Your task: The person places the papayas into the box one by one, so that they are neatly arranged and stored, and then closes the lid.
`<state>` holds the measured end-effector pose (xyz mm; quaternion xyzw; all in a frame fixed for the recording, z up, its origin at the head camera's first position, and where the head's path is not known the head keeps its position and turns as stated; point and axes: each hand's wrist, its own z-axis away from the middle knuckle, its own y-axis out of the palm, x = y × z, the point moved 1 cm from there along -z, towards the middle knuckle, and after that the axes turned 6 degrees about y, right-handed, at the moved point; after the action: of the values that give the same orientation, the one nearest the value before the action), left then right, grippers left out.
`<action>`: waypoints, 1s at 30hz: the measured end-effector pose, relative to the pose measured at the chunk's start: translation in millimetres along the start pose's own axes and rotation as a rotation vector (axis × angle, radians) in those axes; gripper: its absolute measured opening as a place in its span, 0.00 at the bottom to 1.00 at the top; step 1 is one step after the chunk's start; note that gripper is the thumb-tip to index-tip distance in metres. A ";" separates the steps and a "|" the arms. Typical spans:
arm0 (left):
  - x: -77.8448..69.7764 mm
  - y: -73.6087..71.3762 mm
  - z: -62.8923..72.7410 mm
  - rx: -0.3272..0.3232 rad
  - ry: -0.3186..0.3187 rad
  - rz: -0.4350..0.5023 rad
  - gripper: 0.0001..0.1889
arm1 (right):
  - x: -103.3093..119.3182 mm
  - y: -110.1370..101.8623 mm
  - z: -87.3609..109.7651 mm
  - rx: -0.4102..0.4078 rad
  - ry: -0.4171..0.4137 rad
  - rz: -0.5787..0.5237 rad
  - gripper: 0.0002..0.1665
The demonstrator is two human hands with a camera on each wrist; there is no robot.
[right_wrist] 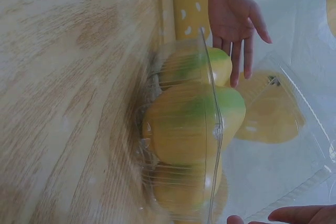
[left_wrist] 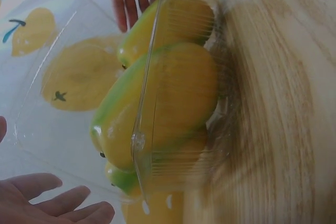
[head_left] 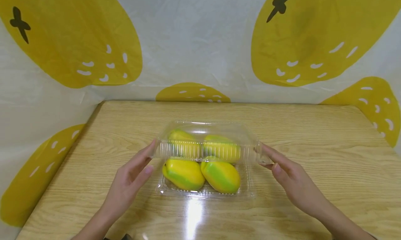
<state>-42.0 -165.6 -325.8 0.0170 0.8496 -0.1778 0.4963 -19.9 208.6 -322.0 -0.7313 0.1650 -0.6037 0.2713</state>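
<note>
A clear plastic clamshell box stands on the table with several yellow-green mangoes in it. Its ribbed lid is tilted up over the rear mangoes, hinged at the far side. My left hand is at the lid's left side, fingers extended. On the opposite side, my right hand holds its fingers straight beside the lid's right end. In the left wrist view the near fingers spread loosely beside the raised lid. Whether the fingertips press the plastic is hard to tell.
The light wood table runs back to a white cloth with large yellow fruit prints, which also hangs along the left and right sides. A bright light reflection lies on the table in front of the box.
</note>
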 end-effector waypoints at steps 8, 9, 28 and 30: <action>0.0 1.2 4.0 -0.036 -0.021 -0.116 0.25 | 3.9 2.6 1.5 0.039 0.048 -0.041 0.27; -0.1 1.1 4.7 -0.038 -0.025 -0.122 0.25 | 3.9 2.8 2.0 0.043 0.053 -0.039 0.28; 1.2 -1.9 18.0 0.001 -0.161 -0.106 0.26 | 2.5 11.4 10.0 0.106 0.020 -0.096 0.32; 1.5 -1.9 19.0 -0.002 -0.162 -0.099 0.26 | 2.0 12.9 10.4 0.115 0.018 -0.116 0.33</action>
<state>-27.2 -173.7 -334.9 -0.0401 0.8065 -0.2020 0.5542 -8.3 199.3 -329.4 -0.7172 0.0898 -0.6336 0.2758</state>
